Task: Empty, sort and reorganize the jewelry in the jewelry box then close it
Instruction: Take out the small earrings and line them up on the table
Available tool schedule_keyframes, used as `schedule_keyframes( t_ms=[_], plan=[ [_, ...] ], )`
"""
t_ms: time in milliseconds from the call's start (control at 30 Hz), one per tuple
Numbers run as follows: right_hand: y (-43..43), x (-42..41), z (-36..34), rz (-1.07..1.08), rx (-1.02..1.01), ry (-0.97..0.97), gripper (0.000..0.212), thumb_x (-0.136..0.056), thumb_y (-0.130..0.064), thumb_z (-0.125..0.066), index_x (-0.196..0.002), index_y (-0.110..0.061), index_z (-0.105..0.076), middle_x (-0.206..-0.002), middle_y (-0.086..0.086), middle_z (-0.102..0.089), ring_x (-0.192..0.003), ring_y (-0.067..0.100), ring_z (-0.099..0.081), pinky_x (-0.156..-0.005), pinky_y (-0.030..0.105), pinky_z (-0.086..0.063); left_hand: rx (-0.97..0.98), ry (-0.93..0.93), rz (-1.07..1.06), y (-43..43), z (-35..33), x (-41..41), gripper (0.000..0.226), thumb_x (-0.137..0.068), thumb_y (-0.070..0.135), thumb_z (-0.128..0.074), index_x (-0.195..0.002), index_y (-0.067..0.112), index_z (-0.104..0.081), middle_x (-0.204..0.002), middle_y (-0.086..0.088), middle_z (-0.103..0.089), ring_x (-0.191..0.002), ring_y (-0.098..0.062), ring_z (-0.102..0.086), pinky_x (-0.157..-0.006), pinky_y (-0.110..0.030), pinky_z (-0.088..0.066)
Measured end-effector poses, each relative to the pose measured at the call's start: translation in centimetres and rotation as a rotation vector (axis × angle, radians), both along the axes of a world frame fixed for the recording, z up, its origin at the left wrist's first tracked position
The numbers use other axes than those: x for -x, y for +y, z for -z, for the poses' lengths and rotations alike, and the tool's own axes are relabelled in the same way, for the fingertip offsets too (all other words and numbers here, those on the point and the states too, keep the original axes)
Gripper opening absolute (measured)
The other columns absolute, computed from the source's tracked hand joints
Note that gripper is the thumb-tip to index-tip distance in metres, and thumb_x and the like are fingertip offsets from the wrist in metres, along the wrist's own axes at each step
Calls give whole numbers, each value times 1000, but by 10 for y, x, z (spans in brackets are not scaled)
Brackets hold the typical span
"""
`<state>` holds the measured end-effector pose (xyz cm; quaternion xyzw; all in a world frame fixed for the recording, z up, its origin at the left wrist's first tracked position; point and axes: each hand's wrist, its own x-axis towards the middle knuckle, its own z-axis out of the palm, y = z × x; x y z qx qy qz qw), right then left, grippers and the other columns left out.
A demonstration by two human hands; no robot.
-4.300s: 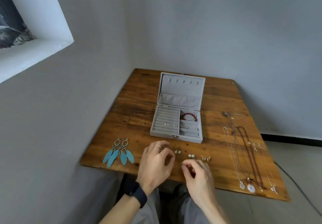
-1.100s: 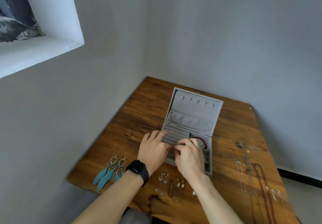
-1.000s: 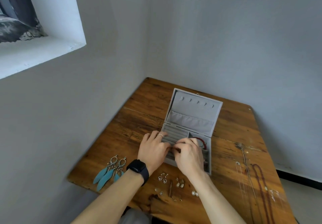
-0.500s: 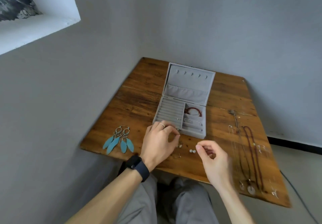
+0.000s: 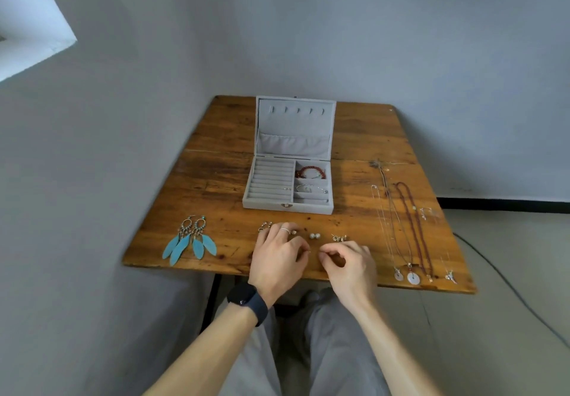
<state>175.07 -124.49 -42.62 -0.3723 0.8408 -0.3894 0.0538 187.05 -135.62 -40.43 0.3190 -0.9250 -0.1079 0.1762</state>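
Jewelry box (image 5: 267, 204), grey velvet, lid up, sits mid-table on the brown wooden table (image 5: 216, 176), just far of my hands. Not emptied yet: red bead bracelet (image 5: 310, 172) & thin silver bangle (image 5: 311, 189) are inside, right compartments. Already out: turquoise feather earrings (image 5: 189, 241) near left, white pearl studs (image 5: 315, 236) near middle, long thin necklaces (image 5: 401, 226) right. Left hand (image 5: 277, 257) & right hand (image 5: 350, 264) curl, fingertips pinched; can't tell on what. Refill + closing left, I'd say.

Worn wooden table (image 5: 216, 155), grey walls (image 5: 370, 25), pale floor (image 5: 509, 272), perhaps a window recess (image 5: 27, 25)

Single head-worn wide-angle view, forward and down onto the table (image 5: 216, 176) from its near edge
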Motion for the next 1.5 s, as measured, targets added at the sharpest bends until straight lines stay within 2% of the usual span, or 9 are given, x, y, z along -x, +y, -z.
schedule_keyframes(
  t_ms=[133,400,600,767,1267,1333,1400,1433,1500],
  plan=[
    [-3,1,-2,3,-57,-37,13,-84,-35,-75,-96,-39,-76,-97,-22,-62,-92,10,-50,-78,31,-44,-20,-27,-4,1,-1,2,18,-93,37,-58,-102,34,-74,-133,12,-55,-128,-12,-43,-112,-35,-25],
    [0,2,0,4,-49,-41,18,-85,-38,-74,-103,-35,-76,-99,-21,-59,-94,9,-48,-79,28,-41,-8,-38,0,0,-3,2,19,-94,40,-59,-102,34,-75,-130,13,-57,-125,-12,-46,-111,-35,-25],
    [1,-1,2,22,-3,34,12,-83,-30,-77,-95,-32,-77,-96,-16,-65,-88,12,-51,-74,29,-40,1,-45,14,-2,-4,1,18,-94,42,-59,-102,35,-74,-128,13,-57,-124,-12,-46,-110,-35,-26],
    [1,-2,6,31,3,88,10,-82,-31,-77,-90,-34,-76,-93,-16,-65,-84,12,-51,-69,30,-38,39,-51,29,-5,-3,1,16,-93,43,-60,-97,36,-74,-125,11,-59,-123,-14,-49,-110,-39,-29],
    [2,-4,6,17,9,114,10,-83,-35,-76,-93,-33,-75,-94,-16,-65,-85,11,-50,-67,26,-34,88,-83,106,-10,-10,0,21,-95,43,-59,-104,32,-74,-126,8,-60,-123,-16,-48,-109,-39,-30],
    [3,-3,4,-6,9,85,10,-85,-33,-75,-95,-33,-75,-95,-17,-64,-87,12,-52,-69,22,-35,59,-61,106,-15,-12,-3,22,-95,44,-56,-108,34,-72,-127,10,-58,-124,-14,-46,-110,-36,-29],
    [6,0,0,-44,29,14,14,-87,-28,-73,-99,-33,-73,-95,-19,-64,-91,11,-56,-77,12,-33,7,30,78,-25,-17,-8,23,-95,41,-56,-113,34,-68,-126,10,-58,-122,-12,-48,-108,-35,-33],
    [7,2,-2,-65,41,-26,16,-88,-26,-71,-102,-33,-72,-96,-21,-64,-93,7,-57,-82,11,-34,-15,81,49,-33,-21,-11,25,-95,40,-57,-117,34,-66,-126,9,-59,-121,-13,-49,-106,-35,-36],
    [6,6,-11,-108,62,-52,17,-90,-24,-69,-104,-34,-71,-96,-25,-63,-96,-2,-56,-87,19,-41,-37,138,-30,-54,-27,-15,31,-95,37,-58,-126,30,-61,-129,6,-59,-123,-15,-50,-103,-36,-40]
  ],
)
